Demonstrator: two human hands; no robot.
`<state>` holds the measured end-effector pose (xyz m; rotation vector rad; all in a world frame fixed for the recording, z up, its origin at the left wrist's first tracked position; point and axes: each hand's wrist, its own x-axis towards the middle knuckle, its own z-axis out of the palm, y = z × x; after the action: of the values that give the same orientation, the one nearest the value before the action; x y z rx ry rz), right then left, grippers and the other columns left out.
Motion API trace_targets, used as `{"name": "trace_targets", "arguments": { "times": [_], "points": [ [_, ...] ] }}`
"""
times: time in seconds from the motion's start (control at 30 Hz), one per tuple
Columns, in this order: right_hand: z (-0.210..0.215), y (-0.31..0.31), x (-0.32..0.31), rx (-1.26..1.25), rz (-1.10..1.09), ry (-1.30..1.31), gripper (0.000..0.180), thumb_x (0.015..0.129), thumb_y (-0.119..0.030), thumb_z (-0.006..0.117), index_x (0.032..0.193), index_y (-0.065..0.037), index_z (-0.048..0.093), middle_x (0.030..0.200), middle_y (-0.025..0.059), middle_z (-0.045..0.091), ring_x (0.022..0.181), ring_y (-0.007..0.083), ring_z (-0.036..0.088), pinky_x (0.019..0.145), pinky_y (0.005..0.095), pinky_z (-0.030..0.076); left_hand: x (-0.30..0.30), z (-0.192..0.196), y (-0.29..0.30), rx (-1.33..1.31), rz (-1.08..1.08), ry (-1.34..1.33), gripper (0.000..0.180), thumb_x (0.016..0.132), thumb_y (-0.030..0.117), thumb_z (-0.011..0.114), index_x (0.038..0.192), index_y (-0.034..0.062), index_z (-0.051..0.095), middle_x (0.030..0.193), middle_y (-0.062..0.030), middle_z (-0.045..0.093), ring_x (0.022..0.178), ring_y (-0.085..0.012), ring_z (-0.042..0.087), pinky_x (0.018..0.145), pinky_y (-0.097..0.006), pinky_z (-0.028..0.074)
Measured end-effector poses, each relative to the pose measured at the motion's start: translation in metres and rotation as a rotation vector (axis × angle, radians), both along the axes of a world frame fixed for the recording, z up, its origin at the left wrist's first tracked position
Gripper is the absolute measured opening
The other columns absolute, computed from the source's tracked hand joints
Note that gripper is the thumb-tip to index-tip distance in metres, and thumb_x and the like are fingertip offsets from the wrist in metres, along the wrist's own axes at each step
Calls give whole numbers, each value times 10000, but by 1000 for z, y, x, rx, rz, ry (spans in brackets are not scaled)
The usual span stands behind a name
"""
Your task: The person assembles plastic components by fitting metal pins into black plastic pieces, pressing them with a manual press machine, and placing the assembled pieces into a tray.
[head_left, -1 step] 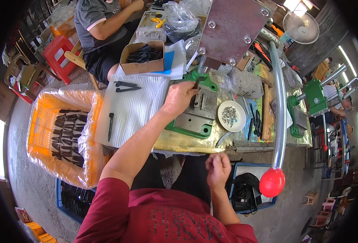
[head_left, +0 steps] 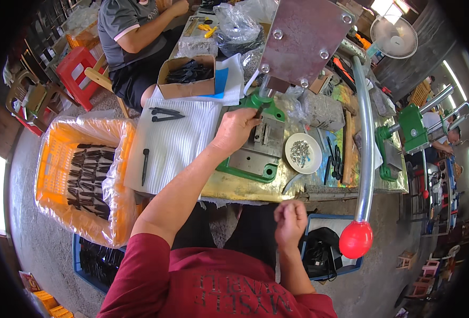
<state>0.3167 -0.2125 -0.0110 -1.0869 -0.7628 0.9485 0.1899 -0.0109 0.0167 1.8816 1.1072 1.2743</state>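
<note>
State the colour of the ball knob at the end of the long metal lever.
The ball knob is bright red, best seen in the head view.

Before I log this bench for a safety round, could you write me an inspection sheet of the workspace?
Surface: worktable, partly under a white ribbed sheet
Job's things: green press; white bowl of small metal parts
Clutter: clear plastic bag, hammer, cardboard box of black pieces
Hands: left hand at the press, fingertips at a dark piece; right hand loosely curled, contents unclear
Cables: nothing clearly seen
Surroundings: orange crate, co-worker, fan
</note>
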Motion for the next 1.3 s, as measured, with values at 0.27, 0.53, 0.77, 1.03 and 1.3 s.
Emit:
{"name": "trace_targets", "arguments": {
  "times": [0.27,0.53,0.77,1.03,1.3],
  "points": [
    [112,9,35,539,-307,-437,284,819,-304,447,921,-40,444,932,103,450,627,120,461,499,223,360,-1,5,-1,71,-51,16,115,689,70,580,761,-10,540,706,-167,528,681,-340,517,584,-367,406],
    [169,-7,0,564,-112,-818,399,733,-393,578,864,-26,496,998,178,426,602,169,523,532,260,460,-1,1,-1,75,-43,38,128,695,77,586,766,-14,531,707,-172,537,672,-334,523,581,-337,414],
    [179,-7,0,472,-86,-856,305,762,-291,565,704,4,512,846,159,512,523,112,463,478,206,385,0,3,0,71,-43,39,130,695,78,584,771,-15,533,718,-174,541,689,-340,523,589,-352,410],
    [195,-6,-12,464,-132,-714,306,793,-252,513,652,19,496,756,128,495,484,94,432,425,199,343,0,2,1,66,-39,57,132,695,84,580,777,-11,539,728,-176,539,698,-344,521,592,-359,407],
    [202,-8,-11,404,-154,-763,304,792,-231,502,626,23,487,723,125,494,491,108,439,432,213,345,2,-2,2,112,-54,30,141,692,93,580,773,-14,538,705,-170,535,685,-336,523,593,-363,410]
  ]
}}
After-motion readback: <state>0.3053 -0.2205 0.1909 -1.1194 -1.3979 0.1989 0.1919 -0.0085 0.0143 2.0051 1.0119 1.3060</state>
